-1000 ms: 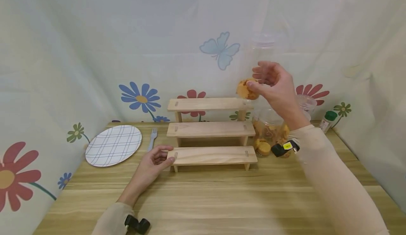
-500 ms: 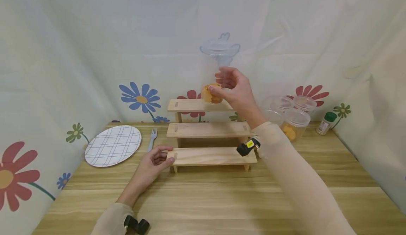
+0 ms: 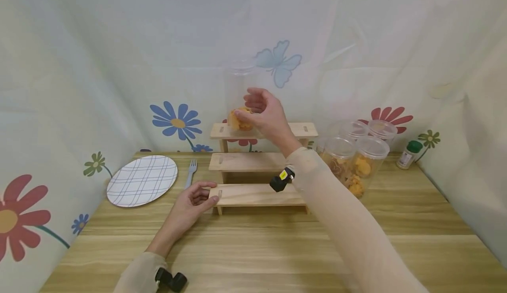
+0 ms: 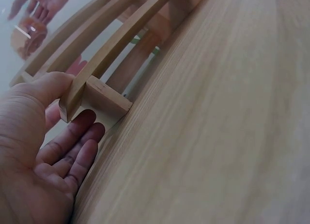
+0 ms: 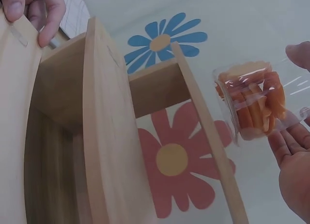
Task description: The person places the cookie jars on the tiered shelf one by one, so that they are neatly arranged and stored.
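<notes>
the label on the green-capped bottle, three o'clock from the wooden stand, is too small to read. at eleven, above the top shelf, the right hand grips a clear jar (orange pieces inside); the left hand pinches the bottom shelf.

Right arm stretched forward; right hand raised, gripping, thumb opposite fingers. Left arm lay lower; left hand gripped, thumb apart from forefinger.
</notes>
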`<move>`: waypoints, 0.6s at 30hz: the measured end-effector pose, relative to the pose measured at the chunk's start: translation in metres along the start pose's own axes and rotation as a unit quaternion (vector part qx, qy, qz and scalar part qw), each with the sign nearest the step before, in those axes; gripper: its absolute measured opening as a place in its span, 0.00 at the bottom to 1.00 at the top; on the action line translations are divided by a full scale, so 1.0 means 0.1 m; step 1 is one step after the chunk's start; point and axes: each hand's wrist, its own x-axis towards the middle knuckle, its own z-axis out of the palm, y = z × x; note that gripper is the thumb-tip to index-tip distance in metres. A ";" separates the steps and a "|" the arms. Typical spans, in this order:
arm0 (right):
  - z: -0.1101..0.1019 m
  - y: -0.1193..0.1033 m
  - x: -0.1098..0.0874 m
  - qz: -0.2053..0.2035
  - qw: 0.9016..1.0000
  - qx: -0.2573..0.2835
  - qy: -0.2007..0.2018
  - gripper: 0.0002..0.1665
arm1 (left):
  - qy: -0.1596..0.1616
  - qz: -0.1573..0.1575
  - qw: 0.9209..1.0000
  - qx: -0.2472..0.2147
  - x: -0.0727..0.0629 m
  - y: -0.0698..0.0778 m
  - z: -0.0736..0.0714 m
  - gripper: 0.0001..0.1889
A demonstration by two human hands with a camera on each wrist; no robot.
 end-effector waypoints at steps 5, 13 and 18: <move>0.15 0.04 0.05 0.003 1.000 0.007 -0.006 0.44 | -0.002 -0.003 1.000 -0.001 0.00 0.01 0.00 0.23; 0.32 0.07 0.09 0.014 1.000 -0.003 -0.019 0.45 | -0.002 -0.006 1.000 -0.002 0.00 0.00 0.00 0.22; 0.34 0.08 0.08 0.028 0.999 -0.003 -0.023 0.45 | -0.002 -0.003 1.000 0.001 0.01 -0.01 -0.01 0.22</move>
